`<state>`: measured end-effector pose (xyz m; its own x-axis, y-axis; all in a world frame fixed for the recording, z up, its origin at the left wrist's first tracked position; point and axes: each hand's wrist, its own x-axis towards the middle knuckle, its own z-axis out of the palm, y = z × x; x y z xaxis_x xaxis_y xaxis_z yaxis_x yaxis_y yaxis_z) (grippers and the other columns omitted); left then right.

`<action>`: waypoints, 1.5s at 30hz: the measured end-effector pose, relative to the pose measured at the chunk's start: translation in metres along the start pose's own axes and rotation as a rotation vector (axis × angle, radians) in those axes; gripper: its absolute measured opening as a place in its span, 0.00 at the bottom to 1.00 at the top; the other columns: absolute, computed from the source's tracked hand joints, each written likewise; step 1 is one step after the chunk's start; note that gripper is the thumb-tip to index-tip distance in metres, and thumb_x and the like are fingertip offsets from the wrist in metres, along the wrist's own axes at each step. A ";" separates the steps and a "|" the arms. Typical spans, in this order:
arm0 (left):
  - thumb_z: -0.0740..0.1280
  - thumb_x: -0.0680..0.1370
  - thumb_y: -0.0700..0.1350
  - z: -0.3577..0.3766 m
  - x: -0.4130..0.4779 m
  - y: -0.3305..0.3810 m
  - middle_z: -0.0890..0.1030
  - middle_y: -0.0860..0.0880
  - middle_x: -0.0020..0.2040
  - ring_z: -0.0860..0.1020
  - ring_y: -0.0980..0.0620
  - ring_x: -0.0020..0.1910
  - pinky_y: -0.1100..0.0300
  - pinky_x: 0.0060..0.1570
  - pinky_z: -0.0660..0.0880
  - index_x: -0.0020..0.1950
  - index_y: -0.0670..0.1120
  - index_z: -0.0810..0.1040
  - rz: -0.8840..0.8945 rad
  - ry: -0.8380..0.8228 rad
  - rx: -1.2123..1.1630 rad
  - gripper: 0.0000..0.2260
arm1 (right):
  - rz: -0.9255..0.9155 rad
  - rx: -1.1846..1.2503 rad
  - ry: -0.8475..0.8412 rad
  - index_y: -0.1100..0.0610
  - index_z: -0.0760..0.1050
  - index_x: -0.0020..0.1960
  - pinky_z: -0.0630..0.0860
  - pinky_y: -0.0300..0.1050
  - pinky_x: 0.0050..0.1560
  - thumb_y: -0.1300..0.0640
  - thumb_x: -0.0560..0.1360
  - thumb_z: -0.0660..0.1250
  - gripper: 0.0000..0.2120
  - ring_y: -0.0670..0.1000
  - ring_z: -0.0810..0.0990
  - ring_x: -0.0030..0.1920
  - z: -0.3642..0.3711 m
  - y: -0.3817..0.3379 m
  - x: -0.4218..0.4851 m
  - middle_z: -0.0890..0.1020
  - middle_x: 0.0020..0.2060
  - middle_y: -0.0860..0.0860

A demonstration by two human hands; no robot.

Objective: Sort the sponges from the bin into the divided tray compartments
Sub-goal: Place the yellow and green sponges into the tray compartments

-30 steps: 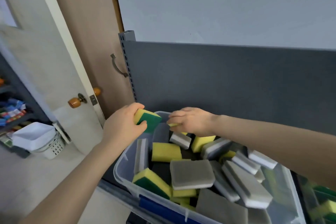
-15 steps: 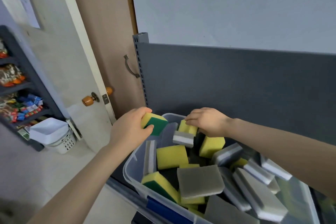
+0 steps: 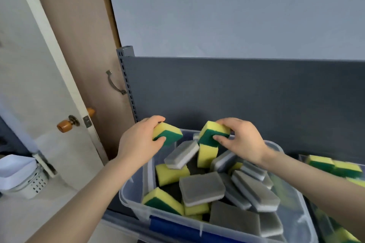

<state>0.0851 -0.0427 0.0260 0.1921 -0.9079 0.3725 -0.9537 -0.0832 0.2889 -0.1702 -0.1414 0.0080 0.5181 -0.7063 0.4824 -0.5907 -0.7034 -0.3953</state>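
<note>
The right hand (image 3: 241, 142) now pinches a second yellow-green sponge (image 3: 212, 133), lifted from the bin (image 3: 134, 201). The left hand (image 3: 138, 142) still grips the first yellow-green sponge (image 3: 167, 134). Both likely go to the sorted sponges (image 3: 333, 166) at 3 o'clock.

Bin (image 3: 124, 197): near wall and right corner cut off by the bottom edge, and its lower layers are buried under the top sponges. Left hand (image 3: 138, 142) covers the left end of the left sponge (image 3: 167, 135); right hand (image 3: 241, 142) hides the right end of the right sponge (image 3: 211, 134). Grey sponge (image 3: 181, 155) between them is smeared. Far-right sponges (image 3: 335, 166) are blurred and cropped by the frame — the tray (image 3: 301, 157) compartments are unreadable. White basket (image 3: 21, 179) is cut off at left.
</note>
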 end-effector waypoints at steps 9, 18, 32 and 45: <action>0.69 0.74 0.50 0.010 -0.007 0.057 0.77 0.60 0.53 0.76 0.55 0.54 0.53 0.43 0.76 0.57 0.57 0.69 0.166 0.004 -0.166 0.14 | 0.261 -0.019 0.109 0.49 0.77 0.55 0.72 0.36 0.44 0.51 0.70 0.72 0.15 0.43 0.78 0.41 -0.052 -0.010 -0.074 0.80 0.44 0.42; 0.70 0.73 0.46 0.023 -0.018 0.114 0.78 0.57 0.51 0.76 0.52 0.53 0.53 0.44 0.74 0.56 0.56 0.71 0.265 -0.033 -0.266 0.14 | 0.407 -0.099 0.203 0.49 0.77 0.54 0.71 0.35 0.41 0.52 0.70 0.72 0.13 0.45 0.77 0.40 -0.102 -0.008 -0.134 0.80 0.42 0.42; 0.71 0.73 0.47 0.037 -0.059 0.237 0.77 0.60 0.51 0.76 0.55 0.50 0.53 0.43 0.77 0.56 0.57 0.72 0.361 -0.040 -0.372 0.14 | 0.407 -0.045 0.200 0.51 0.78 0.54 0.78 0.45 0.48 0.54 0.71 0.71 0.12 0.47 0.79 0.44 -0.188 0.040 -0.210 0.82 0.43 0.44; 0.74 0.71 0.44 0.077 -0.113 0.347 0.78 0.62 0.51 0.75 0.58 0.51 0.53 0.52 0.76 0.57 0.57 0.77 0.322 -0.061 -0.471 0.18 | 0.348 0.042 0.124 0.51 0.78 0.55 0.74 0.30 0.47 0.56 0.70 0.72 0.14 0.42 0.79 0.44 -0.243 0.109 -0.285 0.78 0.42 0.35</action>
<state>-0.2857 -0.0002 0.0163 -0.1175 -0.8804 0.4595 -0.7531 0.3806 0.5366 -0.5323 0.0026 0.0173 0.2102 -0.8905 0.4036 -0.6908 -0.4274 -0.5832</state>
